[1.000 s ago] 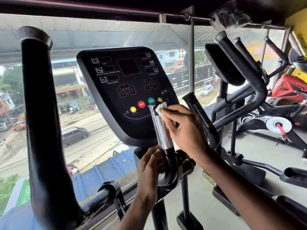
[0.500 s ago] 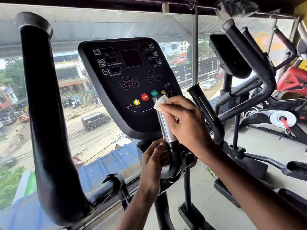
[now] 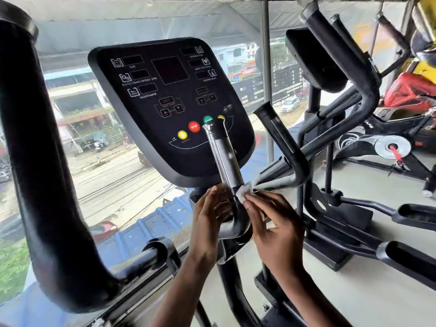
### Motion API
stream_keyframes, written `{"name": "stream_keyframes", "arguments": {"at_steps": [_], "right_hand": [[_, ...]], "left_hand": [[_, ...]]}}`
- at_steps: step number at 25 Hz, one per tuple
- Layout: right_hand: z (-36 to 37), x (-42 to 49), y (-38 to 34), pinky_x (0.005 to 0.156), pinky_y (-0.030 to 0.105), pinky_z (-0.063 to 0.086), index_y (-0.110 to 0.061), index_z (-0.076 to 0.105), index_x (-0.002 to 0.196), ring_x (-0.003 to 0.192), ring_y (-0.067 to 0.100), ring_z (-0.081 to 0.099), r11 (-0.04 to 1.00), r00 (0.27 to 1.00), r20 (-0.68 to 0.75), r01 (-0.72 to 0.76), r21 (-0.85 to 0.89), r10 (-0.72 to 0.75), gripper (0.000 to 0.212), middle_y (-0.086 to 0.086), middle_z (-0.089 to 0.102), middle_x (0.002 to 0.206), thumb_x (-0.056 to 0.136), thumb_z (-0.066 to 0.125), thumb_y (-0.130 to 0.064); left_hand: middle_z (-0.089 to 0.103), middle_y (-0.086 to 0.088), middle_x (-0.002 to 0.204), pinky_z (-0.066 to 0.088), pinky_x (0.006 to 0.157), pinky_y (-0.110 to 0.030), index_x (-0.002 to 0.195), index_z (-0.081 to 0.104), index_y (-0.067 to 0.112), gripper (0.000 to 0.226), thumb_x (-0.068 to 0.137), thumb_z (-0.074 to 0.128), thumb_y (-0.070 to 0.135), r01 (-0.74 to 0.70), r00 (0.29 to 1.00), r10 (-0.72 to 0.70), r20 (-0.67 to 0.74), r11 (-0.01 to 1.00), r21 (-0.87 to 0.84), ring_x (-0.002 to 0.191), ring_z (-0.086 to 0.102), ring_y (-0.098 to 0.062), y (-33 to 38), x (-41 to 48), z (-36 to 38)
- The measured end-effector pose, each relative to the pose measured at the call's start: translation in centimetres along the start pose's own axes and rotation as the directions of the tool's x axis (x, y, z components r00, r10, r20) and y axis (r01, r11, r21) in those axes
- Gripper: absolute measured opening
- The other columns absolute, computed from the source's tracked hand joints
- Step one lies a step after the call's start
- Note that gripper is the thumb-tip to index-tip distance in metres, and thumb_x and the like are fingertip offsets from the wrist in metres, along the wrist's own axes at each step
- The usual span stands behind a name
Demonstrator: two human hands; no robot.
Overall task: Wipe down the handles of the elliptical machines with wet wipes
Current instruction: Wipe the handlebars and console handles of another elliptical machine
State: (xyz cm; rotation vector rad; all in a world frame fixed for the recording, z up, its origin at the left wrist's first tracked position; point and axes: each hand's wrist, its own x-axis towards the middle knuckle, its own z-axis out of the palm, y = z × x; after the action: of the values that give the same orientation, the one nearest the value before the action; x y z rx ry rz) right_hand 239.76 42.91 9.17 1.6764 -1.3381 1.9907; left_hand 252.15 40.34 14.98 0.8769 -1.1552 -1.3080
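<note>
Head view, only angle I've got.

Wet wipe sits at the bottom of the chrome handle, right where the shiny sleeve meets the black bend, in front of the console. Right hand: grip pinches the wipe, fingertips pushing it onto the right side of the tube. Left hand: grip is wrapped on the bend from the left, fingers running up to the sleeve's lower edge.

Risks as I read them:
- Only a corner of the wipe shows past the fingertips. With that thin a hold it could slide off the slick chrome or ball up, so skin wipes instead of cloth.
- The left hand covers the bend, so that patch gets skipped unless the hand shifts.
- The far side of the tube is easy to miss if the wipe doesn't go all the way round.
- The handle's tip sits just in front of the buttons. A stroke up to it could run damp fingers onto them.
- The black handle beside it and the big swing arm look untouched, easy to forget.

Can't see:
- Rear of the tube, the left thumb and most of the wipe, all hidden by hands.
- Whether the wipe is wet.
- Fingertips are blurred, so exact contact is unclear.
- The swing arm's lower run and the next machine are cut by the frame edges.
- The joint under the bend is hidden behind both hands.
</note>
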Motion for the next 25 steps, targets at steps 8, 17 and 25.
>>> {"name": "stream_keyframes", "arguments": {"at_steps": [8, 17, 25], "right_hand": [[0.5, -1.8, -1.0, 0.085, 0.031, 0.059, -0.006, 0.079, 0.109, 0.100, 0.015, 0.072, 0.998, 0.996, -0.082, -0.049, -0.027, 0.046, 0.016, 0.005, 0.073, 0.108, 0.095, 0.073, -0.003], [0.6, -3.2, -0.6, 0.077, 0.037, 0.060, -0.001, 0.078, 0.101, 0.092, 0.018, 0.072, 0.990, 0.975, -0.177, -0.122, 0.070, 0.132, 0.009, 0.004, 0.074, 0.102, 0.092, 0.077, -0.004], [1.1, -5.6, -0.8, 0.075, 0.034, 0.061, -0.004, 0.077, 0.104, 0.090, 0.016, 0.072, 0.971, 0.956, -0.185, -0.207, 0.122, 0.227, 0.011, 0.005, 0.072, 0.102, 0.093, 0.076, -0.004]], "left_hand": [[0.073, 0.005, 0.088, 0.054, 0.071, -0.018, 0.104, 0.071, 0.011, 0.024, 0.108, 0.047, 0.018, -0.055, 0.998, 0.051, 0.035, 0.992, 0.115, 0.079, 0.069, -0.011, 0.3, -0.4, 0.1], [0.076, 0.002, 0.088, 0.053, 0.069, -0.019, 0.111, 0.068, 0.007, 0.025, 0.107, 0.046, 0.017, -0.064, 0.995, 0.048, 0.091, 0.982, 0.180, 0.075, 0.070, -0.010, 0.4, -0.8, 0.0], [0.078, 0.001, 0.095, 0.054, 0.081, -0.024, 0.112, 0.069, 0.006, 0.025, 0.107, 0.046, 0.016, -0.061, 0.995, 0.038, 0.090, 0.960, 0.274, 0.088, 0.074, -0.014, 0.0, -1.3, -0.5]]}}
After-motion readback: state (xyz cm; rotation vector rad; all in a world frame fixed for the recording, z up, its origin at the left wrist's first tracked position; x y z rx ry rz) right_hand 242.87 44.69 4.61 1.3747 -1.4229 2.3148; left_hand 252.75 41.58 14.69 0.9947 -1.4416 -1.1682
